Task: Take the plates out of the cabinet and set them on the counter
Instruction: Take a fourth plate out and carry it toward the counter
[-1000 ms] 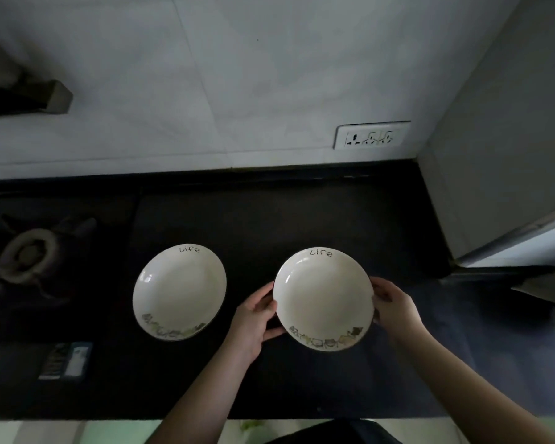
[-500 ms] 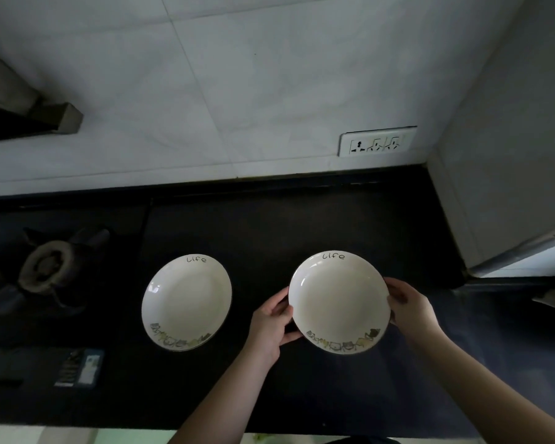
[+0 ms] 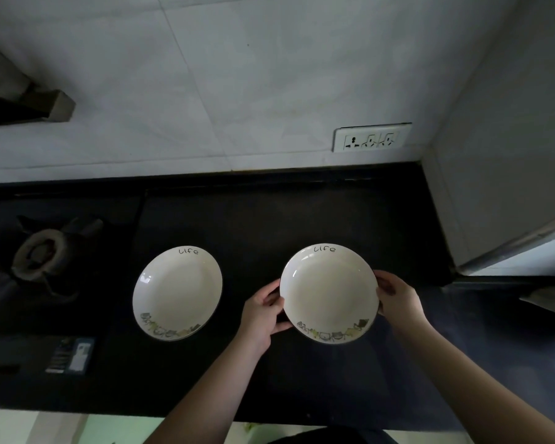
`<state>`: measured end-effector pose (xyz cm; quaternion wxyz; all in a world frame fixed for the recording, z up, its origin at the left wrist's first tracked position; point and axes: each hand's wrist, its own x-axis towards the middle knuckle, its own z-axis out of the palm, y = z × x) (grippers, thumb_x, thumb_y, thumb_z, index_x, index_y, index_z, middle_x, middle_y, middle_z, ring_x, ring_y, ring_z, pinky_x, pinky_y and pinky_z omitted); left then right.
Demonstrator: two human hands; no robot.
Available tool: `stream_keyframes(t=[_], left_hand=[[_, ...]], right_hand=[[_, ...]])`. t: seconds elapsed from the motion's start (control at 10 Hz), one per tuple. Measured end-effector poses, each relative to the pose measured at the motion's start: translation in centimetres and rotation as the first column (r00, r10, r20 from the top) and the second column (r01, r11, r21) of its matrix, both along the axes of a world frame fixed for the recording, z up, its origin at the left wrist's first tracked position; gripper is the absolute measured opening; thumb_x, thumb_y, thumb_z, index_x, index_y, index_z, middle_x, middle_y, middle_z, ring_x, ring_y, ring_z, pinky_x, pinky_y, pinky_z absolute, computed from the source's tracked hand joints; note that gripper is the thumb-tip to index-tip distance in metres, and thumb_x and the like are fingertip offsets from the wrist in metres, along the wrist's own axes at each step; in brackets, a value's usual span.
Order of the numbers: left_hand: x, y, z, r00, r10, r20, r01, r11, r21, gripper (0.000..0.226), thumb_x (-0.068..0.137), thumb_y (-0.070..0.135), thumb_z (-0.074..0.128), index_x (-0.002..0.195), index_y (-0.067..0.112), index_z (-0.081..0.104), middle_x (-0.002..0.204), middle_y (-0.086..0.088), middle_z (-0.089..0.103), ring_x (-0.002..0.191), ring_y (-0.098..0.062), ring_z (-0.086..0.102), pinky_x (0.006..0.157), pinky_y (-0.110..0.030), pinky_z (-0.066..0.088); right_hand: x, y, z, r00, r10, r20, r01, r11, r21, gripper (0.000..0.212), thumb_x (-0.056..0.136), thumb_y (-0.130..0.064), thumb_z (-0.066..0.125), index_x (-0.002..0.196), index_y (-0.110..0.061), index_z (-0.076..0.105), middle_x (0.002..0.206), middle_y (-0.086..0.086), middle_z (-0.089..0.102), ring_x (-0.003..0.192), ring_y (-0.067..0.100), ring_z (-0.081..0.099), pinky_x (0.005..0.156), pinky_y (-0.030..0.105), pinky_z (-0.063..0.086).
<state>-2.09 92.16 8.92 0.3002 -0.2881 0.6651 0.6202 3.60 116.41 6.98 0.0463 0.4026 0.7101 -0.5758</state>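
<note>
A person's left hand (image 3: 263, 310) and right hand (image 3: 398, 301) pinch opposite edges of a white plate (image 3: 329, 291), right of a matching plate (image 3: 177, 291) lying on the black counter (image 3: 269, 219). The held plate sits where it did a second ago beside its twin; whether it touches the counter cannot be told. The setting-down looks nearly done, with release apparently next. The stove burner (image 3: 39, 254) is left of the twin.

Both hands (image 3: 263, 312) grip right plate (image 3: 329, 293) beside left plate (image 3: 177, 291)
</note>
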Motion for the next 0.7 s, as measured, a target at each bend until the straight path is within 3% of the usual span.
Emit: stream_keyframes(t=[0.1, 0.3, 0.4, 0.5, 0.6, 0.7], left_hand=[[-0.1, 0.1, 0.1, 0.999, -0.026, -0.026, 0.025, 0.999, -0.038, 0.042, 0.091, 0.006, 0.066, 0.097, 0.048, 0.063, 0.114, 0.008, 0.057, 0.104, -0.015, 0.06, 0.061, -0.038, 0.062], [-0.1, 0.5, -0.2, 0.993, -0.1, -0.06, 0.09, 0.986, -0.14, 0.043, 0.09, 0.005, 0.066, 0.112, 0.04, 0.058, 0.131, 0.0, 0.055, 0.119, -0.025, 0.057, 0.068, -0.043, 0.063], [-0.2, 0.4, 0.0, 0.991, -0.116, -0.071, 0.103, 0.982, -0.16, 0.045, 0.09, 0.005, 0.066, 0.122, 0.035, 0.057, 0.135, -0.002, 0.054, 0.119, -0.024, 0.057, 0.07, -0.042, 0.063], [-0.2, 0.5, 0.0, 0.989, -0.127, -0.073, 0.115, 0.982, -0.149, 0.044, 0.091, 0.006, 0.065, 0.122, 0.035, 0.056, 0.135, -0.003, 0.053, 0.117, -0.023, 0.057, 0.07, -0.041, 0.063], [-0.3, 0.4, 0.2, 0.986, -0.15, -0.071, 0.133, 0.971, -0.2, 0.047, 0.091, 0.013, 0.067, 0.129, 0.035, 0.052, 0.124, 0.003, 0.056, 0.1, -0.014, 0.059, 0.063, -0.032, 0.062], [-0.3, -0.1, 0.8, 0.964, -0.222, -0.145, 0.149, 0.906, -0.396, 0.05, 0.093, 0.021, 0.064, 0.138, 0.034, 0.046, 0.111, 0.012, 0.057, 0.092, -0.009, 0.061, 0.057, -0.024, 0.053]], right_hand=[[0.0, -0.1, -0.1, 1.0, 0.0, 0.005, 0.0, 1.0, -0.001, 0.027, 0.091, -0.016, 0.063, 0.112, -0.032, 0.063, 0.098, -0.012, 0.068, 0.087, 0.012, 0.065, 0.073, 0.038, 0.058], [-0.1, 0.5, -0.5, 1.0, 0.028, 0.0, -0.028, 1.0, 0.014, 0.027, 0.091, -0.019, 0.062, 0.116, -0.031, 0.062, 0.1, -0.011, 0.066, 0.089, 0.014, 0.065, 0.078, 0.045, 0.06], [-0.2, 0.5, -0.8, 0.998, 0.069, 0.001, -0.069, 0.997, 0.041, 0.028, 0.092, -0.021, 0.062, 0.116, -0.034, 0.06, 0.098, -0.015, 0.064, 0.084, 0.007, 0.063, 0.07, 0.038, 0.06], [-0.4, 0.6, -0.5, 0.992, 0.123, 0.031, -0.126, 0.987, 0.102, 0.028, 0.092, -0.026, 0.061, 0.118, -0.035, 0.058, 0.1, -0.015, 0.064, 0.08, 0.0, 0.058, 0.058, 0.022, 0.048], [-0.6, 0.9, -0.5, 0.987, 0.135, 0.091, -0.147, 0.98, 0.136, 0.035, 0.094, -0.031, 0.056, 0.129, -0.029, 0.054, 0.113, -0.005, 0.063, 0.078, -0.001, 0.054, 0.059, 0.019, 0.041], [-0.3, 0.9, -0.3, 0.989, 0.132, 0.073, -0.144, 0.967, 0.212, 0.042, 0.094, -0.033, 0.055, 0.135, -0.025, 0.051, 0.13, 0.003, 0.054, 0.105, 0.016, 0.057, 0.082, 0.028, 0.047]])
